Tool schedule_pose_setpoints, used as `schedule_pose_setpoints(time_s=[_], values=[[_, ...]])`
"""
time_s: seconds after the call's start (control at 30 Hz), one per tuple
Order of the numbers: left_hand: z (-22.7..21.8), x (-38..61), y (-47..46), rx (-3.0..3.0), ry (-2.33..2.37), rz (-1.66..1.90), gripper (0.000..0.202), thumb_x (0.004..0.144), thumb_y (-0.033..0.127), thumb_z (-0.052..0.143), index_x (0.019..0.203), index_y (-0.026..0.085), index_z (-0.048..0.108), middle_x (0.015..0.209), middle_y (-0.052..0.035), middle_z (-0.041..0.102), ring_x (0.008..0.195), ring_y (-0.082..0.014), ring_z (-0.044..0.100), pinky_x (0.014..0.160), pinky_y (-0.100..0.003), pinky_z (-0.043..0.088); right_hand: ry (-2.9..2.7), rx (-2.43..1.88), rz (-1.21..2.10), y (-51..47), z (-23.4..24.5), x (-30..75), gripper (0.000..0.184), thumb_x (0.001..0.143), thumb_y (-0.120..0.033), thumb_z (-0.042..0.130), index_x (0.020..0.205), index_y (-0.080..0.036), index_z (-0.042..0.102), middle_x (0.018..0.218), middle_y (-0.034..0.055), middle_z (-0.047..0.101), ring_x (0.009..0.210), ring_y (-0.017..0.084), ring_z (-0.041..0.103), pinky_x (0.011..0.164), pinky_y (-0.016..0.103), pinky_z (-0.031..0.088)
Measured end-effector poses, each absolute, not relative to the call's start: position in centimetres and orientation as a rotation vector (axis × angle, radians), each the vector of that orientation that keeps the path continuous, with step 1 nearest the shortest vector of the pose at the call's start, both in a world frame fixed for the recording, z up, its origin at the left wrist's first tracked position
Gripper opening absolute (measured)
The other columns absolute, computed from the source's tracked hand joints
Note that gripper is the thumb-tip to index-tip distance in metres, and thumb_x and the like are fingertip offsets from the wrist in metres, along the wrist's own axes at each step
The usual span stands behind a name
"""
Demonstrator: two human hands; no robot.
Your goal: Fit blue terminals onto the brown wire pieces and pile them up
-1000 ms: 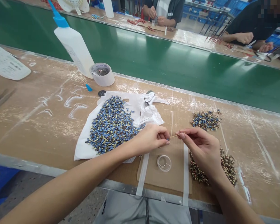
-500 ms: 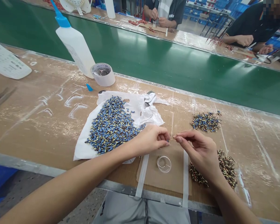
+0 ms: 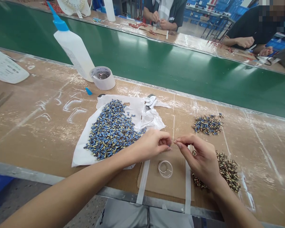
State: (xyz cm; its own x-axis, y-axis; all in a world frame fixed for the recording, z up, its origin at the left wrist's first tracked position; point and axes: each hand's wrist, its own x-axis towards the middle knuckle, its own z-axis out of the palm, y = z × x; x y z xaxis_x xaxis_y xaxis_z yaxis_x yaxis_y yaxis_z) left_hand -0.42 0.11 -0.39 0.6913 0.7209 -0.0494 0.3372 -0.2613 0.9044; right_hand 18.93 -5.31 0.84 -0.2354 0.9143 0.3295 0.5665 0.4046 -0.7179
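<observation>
My left hand (image 3: 155,142) is closed in a pinch on a small blue piece (image 3: 169,145), mostly hidden by the fingertips. Facing it, my right hand (image 3: 200,156) pinches a tiny yellowish piece, too small to make out well; the fingertips of both hands almost meet. Below them a clear plastic cup (image 3: 165,169) stands on a taped-down cardboard sheet (image 3: 166,186). Left of my hands, a large heap of small blue, yellow and dark pieces (image 3: 112,129) lies on a white sheet (image 3: 82,155). By my right wrist is a pile of small dark and cream parts (image 3: 228,169).
Further back on the right lies a smaller blue-and-yellow pile (image 3: 207,124). A tape roll (image 3: 102,83), a white squeeze bottle (image 3: 73,52) and a blue cap (image 3: 88,91) stand or lie at the back left. Beyond the green belt (image 3: 142,60), two people work with their hands.
The fingertips of my two hands have come slightly closer together, and less of the thin yellowish piece shows between them. The view has shifted a little; the piles look the same.
</observation>
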Motion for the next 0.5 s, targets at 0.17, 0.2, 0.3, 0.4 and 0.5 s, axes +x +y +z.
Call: schedule_pose_setpoints(time_s=[0.17,0.2,0.3,0.4,0.5], values=[[-0.4,-0.5,0.0,1.897,0.819,0.466,0.004,0.082,0.015,0.061,0.082,0.014,0.065,0.069,0.0012,0.062,0.065,-0.0105,0.055,0.062,-0.021,0.038,-1.769,-1.309,0.762,-5.4,0.9,19.5,0.006,0.088,-0.018,0.063,0.092,-0.022,0.064,0.088,0.0041,0.07,0.081,0.018,0.065,0.073,0.031,0.05],[-0.4,-0.5,0.1,1.899,0.819,0.467,0.004,0.082,0.015,0.061,0.082,0.014,0.065,0.07,0.001,0.062,0.065,-0.0107,0.055,0.062,-0.021,0.038,-1.722,-1.293,0.805,-5.4,1.1,19.7,0.007,0.088,-0.018,0.062,0.092,-0.023,0.064,0.089,0.004,0.069,0.083,0.018,0.065,0.074,0.03,0.05],[-0.4,-0.6,0.1,1.912,0.827,0.474,0.004,0.081,0.015,0.061,0.081,0.014,0.065,0.068,0.0009,0.062,0.064,-0.0108,0.056,0.062,-0.021,0.039,-1.752,-1.147,0.958,-5.5,2.2,20.2,0.009,0.089,-0.016,0.06,0.091,-0.024,0.064,0.09,0.0034,0.067,0.087,0.018,0.064,0.076,0.031,0.05],[-0.3,-0.6,0.2,1.914,0.837,0.491,0.007,0.08,0.011,0.059,0.082,0.014,0.065,0.069,0.0008,0.063,0.065,-0.011,0.056,0.062,-0.021,0.04,-1.995,-1.001,1.127,-5.7,3.0,20.0,0.009,0.089,-0.016,0.061,0.088,-0.023,0.066,0.094,0.0037,0.065,0.088,0.018,0.063,0.079,0.032,0.05],[-0.2,-0.6,0.2,1.891,0.844,0.479,0.011,0.079,0.008,0.056,0.081,0.015,0.064,0.069,0.001,0.063,0.066,-0.0113,0.057,0.063,-0.021,0.041,-2.169,-0.989,1.205,-6.0,3.1,18.9,0.011,0.09,-0.019,0.059,0.089,-0.023,0.069,0.098,0.0047,0.064,0.09,0.017,0.062,0.079,0.031,0.051]])
